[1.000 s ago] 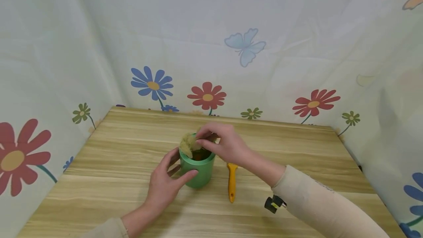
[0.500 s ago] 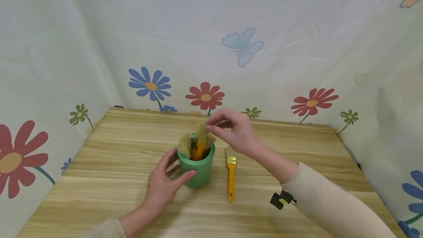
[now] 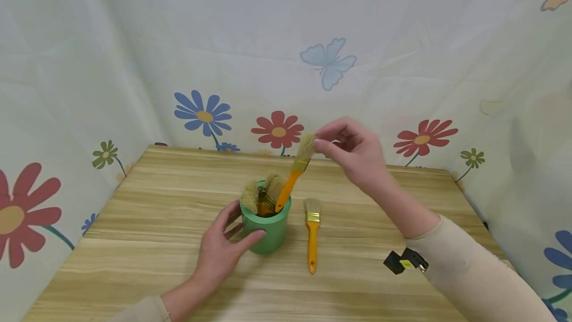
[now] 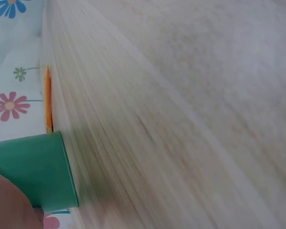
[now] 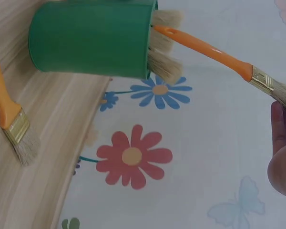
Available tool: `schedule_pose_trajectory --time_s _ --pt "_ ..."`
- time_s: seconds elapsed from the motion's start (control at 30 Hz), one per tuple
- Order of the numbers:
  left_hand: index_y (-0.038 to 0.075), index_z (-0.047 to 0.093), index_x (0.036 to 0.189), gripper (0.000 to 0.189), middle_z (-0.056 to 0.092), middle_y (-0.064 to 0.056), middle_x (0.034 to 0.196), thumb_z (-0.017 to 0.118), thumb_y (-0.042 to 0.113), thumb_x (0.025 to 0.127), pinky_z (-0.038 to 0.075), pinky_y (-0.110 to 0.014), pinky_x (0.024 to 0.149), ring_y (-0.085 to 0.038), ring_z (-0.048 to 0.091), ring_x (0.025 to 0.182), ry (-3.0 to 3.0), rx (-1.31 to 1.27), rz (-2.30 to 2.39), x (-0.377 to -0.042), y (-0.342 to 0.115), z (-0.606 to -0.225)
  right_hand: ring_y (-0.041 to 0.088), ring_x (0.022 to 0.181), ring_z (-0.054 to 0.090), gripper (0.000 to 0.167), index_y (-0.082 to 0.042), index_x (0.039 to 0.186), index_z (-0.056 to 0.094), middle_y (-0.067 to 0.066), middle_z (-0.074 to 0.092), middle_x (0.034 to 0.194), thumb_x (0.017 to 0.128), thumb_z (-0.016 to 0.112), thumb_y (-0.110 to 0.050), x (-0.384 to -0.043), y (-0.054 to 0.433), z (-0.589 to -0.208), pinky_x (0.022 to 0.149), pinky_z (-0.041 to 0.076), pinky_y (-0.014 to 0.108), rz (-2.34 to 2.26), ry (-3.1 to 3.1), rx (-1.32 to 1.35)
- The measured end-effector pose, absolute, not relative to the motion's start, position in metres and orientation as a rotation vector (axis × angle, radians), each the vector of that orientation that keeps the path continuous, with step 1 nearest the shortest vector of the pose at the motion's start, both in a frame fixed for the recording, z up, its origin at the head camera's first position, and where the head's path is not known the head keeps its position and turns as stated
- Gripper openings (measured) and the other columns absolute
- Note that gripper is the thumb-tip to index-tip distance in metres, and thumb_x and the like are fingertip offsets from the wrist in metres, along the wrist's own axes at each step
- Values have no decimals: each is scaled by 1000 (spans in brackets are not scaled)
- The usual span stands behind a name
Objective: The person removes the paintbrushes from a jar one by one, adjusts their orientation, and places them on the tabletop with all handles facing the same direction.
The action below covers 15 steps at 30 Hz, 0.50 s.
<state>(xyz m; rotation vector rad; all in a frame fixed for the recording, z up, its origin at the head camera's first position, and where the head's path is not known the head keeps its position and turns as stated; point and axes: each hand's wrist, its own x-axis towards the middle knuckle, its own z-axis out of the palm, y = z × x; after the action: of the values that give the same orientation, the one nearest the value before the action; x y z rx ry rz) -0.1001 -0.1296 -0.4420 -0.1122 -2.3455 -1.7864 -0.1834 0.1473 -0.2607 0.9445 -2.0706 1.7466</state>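
A green cup stands upright on the table, with several bristle brushes in it, bristles up. My left hand holds the cup round its near left side, thumb across the front. Above and right of the cup, my right hand pinches a paintbrush by its bristles. That brush slants, its orange handle pointing down; the handle's end is at the cup's rim. Another paintbrush lies on the table right of the cup, bristles away from me. In the right wrist view the pinched paintbrush shows whole.
The wood-grain table ends at the back against a white curtain printed with flowers and butterflies. Curtain also hangs along the left and right sides.
My right hand has moved up and to the right, drawing the pinched paintbrush up out of the cup. The lying brush is now fully uncovered. My left hand stays on the cup.
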Motion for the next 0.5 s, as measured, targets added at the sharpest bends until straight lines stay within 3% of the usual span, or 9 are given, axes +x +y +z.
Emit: schedule_pose_trajectory --time_s 0.23,0.5 --pt "18 53 154 84 59 -8 153 95 33 83 58 -42 111 -32 58 141 -2347 -114 -1794 -100 -129 -440 19 86 73 14 -5 109 74 4 75 96 97 78 0 -187 177 -257 84 67 27 1820 -2096 758" --pt "17 52 155 86 59 -9 153 96 32 82 57 -39 111 -31 58 140 -2356 -110 -1777 -99 -129 -439 18 86 72 11 -4 110 74 5 73 96 99 77 -4 -190 205 -269 89 67 28 1974 -2130 647"
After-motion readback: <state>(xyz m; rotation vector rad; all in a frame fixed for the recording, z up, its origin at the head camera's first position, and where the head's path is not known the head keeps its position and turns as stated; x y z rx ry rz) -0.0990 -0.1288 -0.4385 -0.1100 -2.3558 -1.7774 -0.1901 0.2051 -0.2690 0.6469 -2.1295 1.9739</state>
